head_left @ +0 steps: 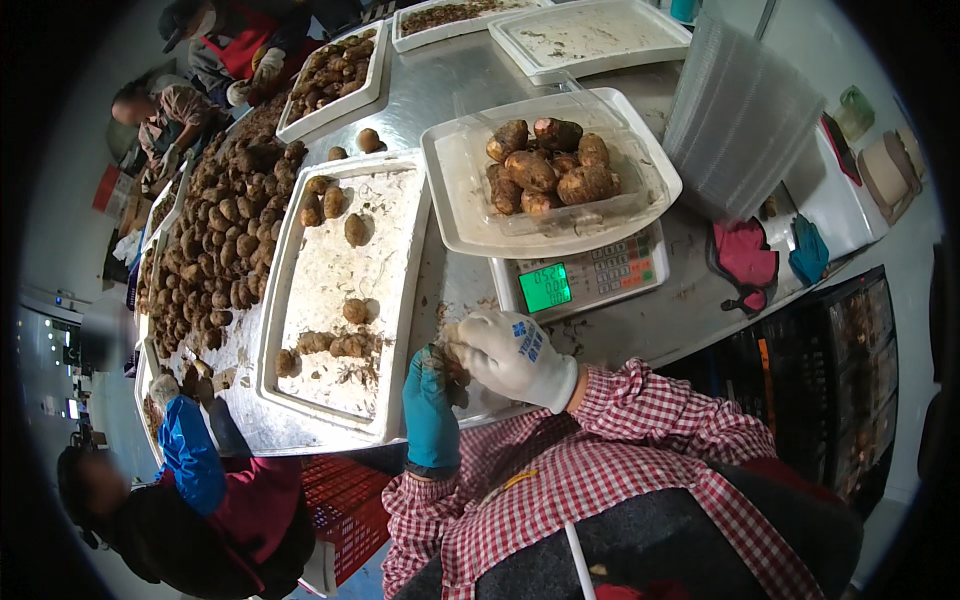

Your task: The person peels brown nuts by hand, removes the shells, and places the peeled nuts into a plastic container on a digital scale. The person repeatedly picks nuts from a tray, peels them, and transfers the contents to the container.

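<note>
My left hand [431,408], in a teal glove, is closed around a brown taro [456,374] at the near edge of the metal table. My right hand [514,354], in a white glove, is closed against the same taro from the right; its fingertips are partly hidden, and whether they hold anything else I cannot tell. Just beyond, a digital scale [612,270] with a lit green display carries a white tray [455,215]. On that tray a clear plastic box [640,205] contains several taros [532,171]. Left of my hands lies a shallow white tray [396,330] with a few taros [355,230] and dirt.
A large heap of taros [235,215] covers the table's left side. Clear plastic boxes [735,120] stand stacked at the right, near pink gloves [745,255] and a teal glove [808,250]. Co-workers stand along the left; one in a blue sleeve [188,450] is close by.
</note>
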{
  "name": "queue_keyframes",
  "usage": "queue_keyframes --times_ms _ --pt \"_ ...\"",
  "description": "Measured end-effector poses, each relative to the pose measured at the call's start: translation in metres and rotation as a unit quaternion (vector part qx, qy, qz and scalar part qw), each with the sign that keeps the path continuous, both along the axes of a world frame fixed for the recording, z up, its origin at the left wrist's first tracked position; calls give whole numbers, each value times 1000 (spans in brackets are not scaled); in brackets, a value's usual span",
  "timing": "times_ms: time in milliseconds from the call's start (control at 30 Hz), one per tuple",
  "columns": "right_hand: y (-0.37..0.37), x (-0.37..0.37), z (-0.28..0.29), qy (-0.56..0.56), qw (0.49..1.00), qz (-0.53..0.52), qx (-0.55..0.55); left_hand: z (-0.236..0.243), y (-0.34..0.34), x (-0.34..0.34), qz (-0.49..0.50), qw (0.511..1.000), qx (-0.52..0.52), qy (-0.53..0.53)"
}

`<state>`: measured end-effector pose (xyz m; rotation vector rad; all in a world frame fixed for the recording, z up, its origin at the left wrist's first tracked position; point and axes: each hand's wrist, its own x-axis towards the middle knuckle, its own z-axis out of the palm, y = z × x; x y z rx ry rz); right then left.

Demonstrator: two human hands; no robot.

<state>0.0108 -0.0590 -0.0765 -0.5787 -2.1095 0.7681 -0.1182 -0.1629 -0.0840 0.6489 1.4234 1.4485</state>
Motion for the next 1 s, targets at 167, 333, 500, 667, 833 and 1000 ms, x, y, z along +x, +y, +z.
queue_keyframes --times_ms 167,333,500,667,833,1000 --pt "20 -5 -15 -12 998 -48 -37 27 -6 2 6 999 45 -14" --pt "6 4 10 -40 995 25 -87 -15 -7 -11 34 999 33 5" --pt "3 -11 2 -80 989 70 -105 -1 -13 -9 43 996 30 -71" --pt "2 -19 -3 -103 991 27 -86 8 -30 -46 30 982 38 -181" --pt "-2 -31 4 -77 994 60 -50 5 -38 -100 121 967 -24 -224" --pt "1 -30 13 -157 977 115 -88 9 -32 -171 125 992 15 21"
